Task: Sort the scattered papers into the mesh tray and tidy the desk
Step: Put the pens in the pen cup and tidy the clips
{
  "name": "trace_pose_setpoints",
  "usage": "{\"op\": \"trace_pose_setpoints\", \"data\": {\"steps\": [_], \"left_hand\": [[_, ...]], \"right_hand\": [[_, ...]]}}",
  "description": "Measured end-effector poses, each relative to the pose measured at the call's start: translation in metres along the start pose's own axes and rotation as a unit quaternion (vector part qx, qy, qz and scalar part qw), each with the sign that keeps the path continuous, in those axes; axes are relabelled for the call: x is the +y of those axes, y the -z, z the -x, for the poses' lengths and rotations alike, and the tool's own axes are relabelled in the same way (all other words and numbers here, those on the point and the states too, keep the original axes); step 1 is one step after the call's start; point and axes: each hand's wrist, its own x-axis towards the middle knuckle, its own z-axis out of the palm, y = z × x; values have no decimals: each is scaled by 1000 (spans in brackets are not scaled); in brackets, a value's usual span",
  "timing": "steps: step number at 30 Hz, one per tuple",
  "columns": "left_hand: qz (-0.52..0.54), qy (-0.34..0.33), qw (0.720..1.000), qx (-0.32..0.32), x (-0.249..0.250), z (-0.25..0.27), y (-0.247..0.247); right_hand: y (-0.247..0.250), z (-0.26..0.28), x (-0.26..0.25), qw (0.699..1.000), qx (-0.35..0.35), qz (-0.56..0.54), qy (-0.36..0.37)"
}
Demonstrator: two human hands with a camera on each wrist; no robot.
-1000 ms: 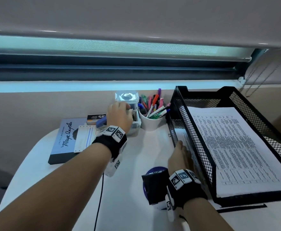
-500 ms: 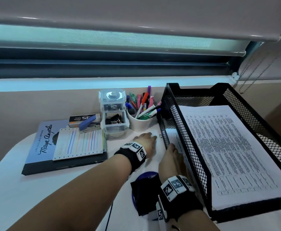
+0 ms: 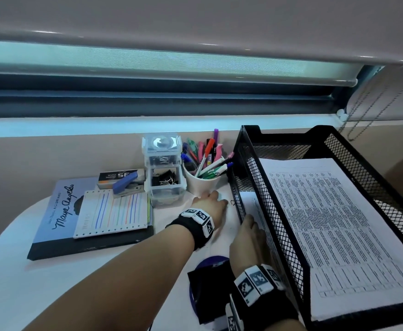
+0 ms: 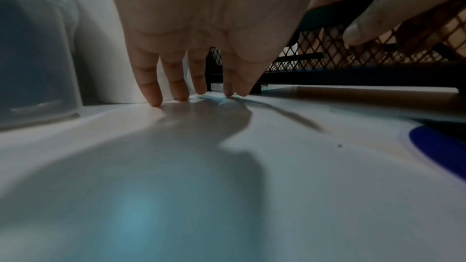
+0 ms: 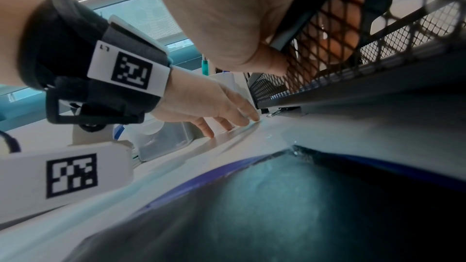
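A black two-tier mesh tray (image 3: 250, 168) stands on the right of the white desk, with printed papers (image 3: 327, 223) in its top tier and another sheet in the lower tier. My right hand (image 3: 249, 235) holds the tray's left side wall; in the right wrist view its fingers (image 5: 335, 33) show behind the mesh (image 5: 393, 19), thumb outside. My left hand (image 3: 210, 203) lies beside the tray's front corner, straight fingertips (image 4: 155, 103) touching the desk. A small metal clip (image 3: 232, 202) lies just past them, by the tray foot (image 5: 276, 113).
Along the wall stand a white cup of pens (image 3: 202, 182), a clear stacked drawer box (image 3: 165, 173) and a blue stapler (image 3: 126, 185). A striped notepad (image 3: 110, 213) lies on a book (image 3: 59, 216) at the left. A blue round pad with a black object (image 3: 210, 290) lies near the front edge.
My left hand has left the clear drawer box and come down right onto the desk beside the tray. My right hand has stayed on the tray's side wall.
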Motion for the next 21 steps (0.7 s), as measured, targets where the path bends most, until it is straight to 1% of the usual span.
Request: {"op": "trace_pose_setpoints", "data": {"steps": [4, 7, 12, 15, 18, 21], "left_hand": [[-13, -22, 1000, -5, 5, 0, 0], [-32, -17, 999, -7, 4, 1, 0], [-30, -14, 999, -14, -3, 0, -1], [5, 2, 1000, -15, -4, -2, 5], [46, 31, 998, 11, -4, -3, 9], [55, 68, 995, 39, -3, -4, 6]], "right_hand": [[1, 0, 0, 1000, 4, 6, -1], [1, 0, 0, 1000, -2, 3, -2], [1, 0, 0, 1000, -5, 3, -5], [0, 1, 0, 1000, 0, 5, -5], [1, 1, -1, 1000, -3, 9, -4], [3, 0, -1, 1000, -4, 5, -4]]}}
